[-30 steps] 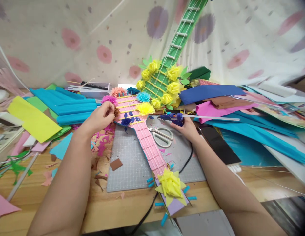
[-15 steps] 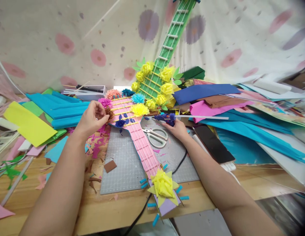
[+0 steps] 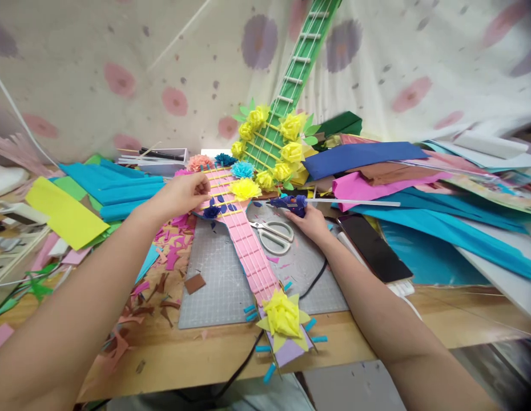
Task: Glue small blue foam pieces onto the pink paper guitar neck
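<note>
A pink paper guitar (image 3: 248, 251) lies on a grey cutting mat (image 3: 218, 285), its body dotted with paper flowers. My left hand (image 3: 184, 194) rests closed on the left edge of that body, over the spot where a small brown flower sat; what the fingers hold is hidden. My right hand (image 3: 310, 220) grips a blue glue gun (image 3: 293, 204) lying on the mat, a white glue stick poking out to the right. White-handled scissors (image 3: 274, 235) lie between the hands. A green paper guitar (image 3: 286, 97) with yellow flowers leans behind.
Sheets of coloured paper pile up at left (image 3: 115, 188) and right (image 3: 419, 188). A black phone (image 3: 372, 248) lies right of my right wrist. Paper scraps (image 3: 163, 268) litter the wooden table. The gun's black cord (image 3: 244, 365) runs off the front edge. A flowered cloth hangs behind.
My left hand has slid right, further onto the pink guitar's body, and now covers the small brown flower. The right hand stays on the glue gun. The view has shifted slightly.
</note>
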{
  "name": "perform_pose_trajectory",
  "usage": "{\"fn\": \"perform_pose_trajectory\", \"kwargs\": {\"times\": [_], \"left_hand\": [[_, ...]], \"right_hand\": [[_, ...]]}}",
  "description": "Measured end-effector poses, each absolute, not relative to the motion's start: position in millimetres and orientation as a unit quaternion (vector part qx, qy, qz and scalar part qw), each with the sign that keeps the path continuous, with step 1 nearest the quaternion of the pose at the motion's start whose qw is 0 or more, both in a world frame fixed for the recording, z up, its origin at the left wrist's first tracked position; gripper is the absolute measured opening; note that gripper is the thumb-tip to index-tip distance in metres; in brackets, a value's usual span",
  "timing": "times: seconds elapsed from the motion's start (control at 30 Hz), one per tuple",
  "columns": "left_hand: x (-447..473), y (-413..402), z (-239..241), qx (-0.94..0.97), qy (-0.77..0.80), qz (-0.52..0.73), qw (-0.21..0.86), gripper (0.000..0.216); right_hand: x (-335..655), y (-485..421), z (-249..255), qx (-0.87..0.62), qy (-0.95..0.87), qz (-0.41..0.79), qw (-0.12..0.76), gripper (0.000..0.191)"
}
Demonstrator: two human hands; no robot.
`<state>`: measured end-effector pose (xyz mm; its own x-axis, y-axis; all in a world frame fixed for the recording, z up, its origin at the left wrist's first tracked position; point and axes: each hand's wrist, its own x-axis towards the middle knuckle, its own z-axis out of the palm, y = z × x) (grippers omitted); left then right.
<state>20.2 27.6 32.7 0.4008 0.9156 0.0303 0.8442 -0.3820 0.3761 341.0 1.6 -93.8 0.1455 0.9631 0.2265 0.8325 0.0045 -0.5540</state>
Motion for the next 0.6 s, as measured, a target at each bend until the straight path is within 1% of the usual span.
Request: {"fn": "perform_pose_trajectory", "kwargs": {"times": [0.13,0.27,0.37,0.43,0.6], "left_hand": [[41.5,32.3,20.6,0.829,0.549,0.086,0.058,0.007],[57.5,31.0,4.3,0.825,0.563,0.054,0.025,0.016],[68.6,25.5,1.7,0.796,0.605,0.017,0.008,0.033],[75.2,22.2,2.8,0.776,0.631,-0.003,-0.011,0.04],[84.3,19.8,3.1,0.755,0.654,-0.017,-0.043,0.043]], "right_hand": [[340.4,1.6,-93.6,-0.701,-0.642,0.113,0.29,0.053],[339.7,0.8,-92.8,-0.698,-0.645,0.112,0.292,0.052],[339.6,0.2,-92.7,-0.692,-0.648,0.113,0.296,0.05],[339.6,0.1,-92.7,-0.692,-0.648,0.115,0.298,0.049],[339.3,0.6,-91.8,-0.696,-0.642,0.121,0.296,0.05]]}}
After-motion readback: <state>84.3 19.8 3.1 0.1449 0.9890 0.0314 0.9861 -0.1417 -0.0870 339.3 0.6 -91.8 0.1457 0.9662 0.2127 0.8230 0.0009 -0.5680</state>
